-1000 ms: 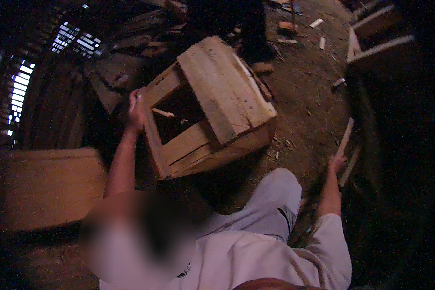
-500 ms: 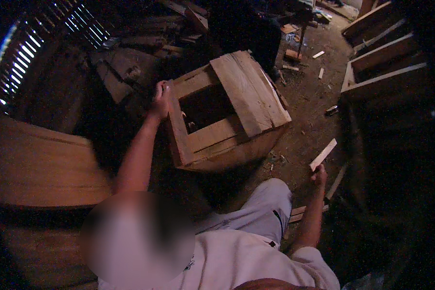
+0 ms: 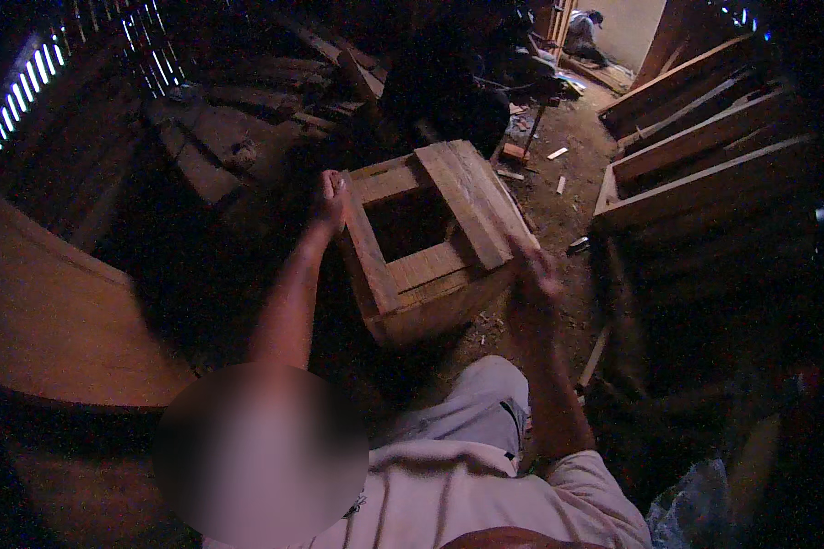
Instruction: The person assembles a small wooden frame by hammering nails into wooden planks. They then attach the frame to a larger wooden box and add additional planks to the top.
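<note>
A wooden box (image 3: 384,295) stands tilted in front of me, with a square opening in its top and a wide plank (image 3: 467,201) across the right part of that top. My left hand (image 3: 332,197) grips the box's left edge near the far corner, fingers closed round the frame. At the box's right near corner is my right hand (image 3: 536,273), smeared by motion. Its fingers are too blurred to read, and whether it touches the corner I cannot tell. No wood strip shows in it.
Wooden frames (image 3: 705,151) lean along the right side. A large curved wooden panel (image 3: 64,311) stands at the left. Loose boards (image 3: 201,156) are piled at the far left. Wood scraps (image 3: 558,154) lie on the dirt floor, and a person (image 3: 584,32) is at the far doorway.
My right hand has moved up and left from beside my knee to the box's right corner. The pale wood strip it held is out of sight. My left hand stays on the box.
</note>
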`<state>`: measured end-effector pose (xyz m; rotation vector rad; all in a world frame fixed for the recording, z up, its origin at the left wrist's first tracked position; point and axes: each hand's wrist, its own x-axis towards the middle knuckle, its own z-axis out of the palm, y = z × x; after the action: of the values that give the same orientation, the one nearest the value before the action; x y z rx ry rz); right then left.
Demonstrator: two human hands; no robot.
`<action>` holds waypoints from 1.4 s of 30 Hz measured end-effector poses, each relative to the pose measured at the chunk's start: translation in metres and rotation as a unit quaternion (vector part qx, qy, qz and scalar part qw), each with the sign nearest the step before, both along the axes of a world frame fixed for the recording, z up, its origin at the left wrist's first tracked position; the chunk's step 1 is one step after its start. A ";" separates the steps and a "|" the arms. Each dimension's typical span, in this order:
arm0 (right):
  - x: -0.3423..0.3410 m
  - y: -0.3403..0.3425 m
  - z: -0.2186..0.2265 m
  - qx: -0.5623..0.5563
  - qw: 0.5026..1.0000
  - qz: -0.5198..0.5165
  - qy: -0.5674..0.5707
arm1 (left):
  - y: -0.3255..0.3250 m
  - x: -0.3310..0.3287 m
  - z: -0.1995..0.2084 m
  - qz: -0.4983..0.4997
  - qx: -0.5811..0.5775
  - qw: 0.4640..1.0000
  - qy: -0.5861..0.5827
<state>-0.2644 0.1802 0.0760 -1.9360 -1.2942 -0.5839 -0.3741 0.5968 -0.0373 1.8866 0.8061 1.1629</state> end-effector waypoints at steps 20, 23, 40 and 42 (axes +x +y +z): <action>0.012 0.174 -0.064 -0.199 0.980 -0.015 0.010 | 0.027 0.008 -0.048 -0.110 -0.084 0.986 -0.097; 0.033 0.187 -0.094 -0.101 0.985 -0.086 0.113 | 0.023 0.001 -0.052 -0.085 -0.061 0.993 -0.062; 0.156 -0.038 -0.195 0.104 0.975 -0.153 0.124 | 0.149 -0.069 0.005 -0.156 -0.037 0.986 0.038; 0.210 -0.105 -0.274 0.022 0.917 -0.288 0.275 | 0.143 -0.066 0.022 -0.169 -0.090 0.981 0.030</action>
<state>-0.0542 0.0753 -0.1979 -2.2258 -0.3494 -0.2912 -0.4401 0.7394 -0.0156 1.8262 0.5721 0.8005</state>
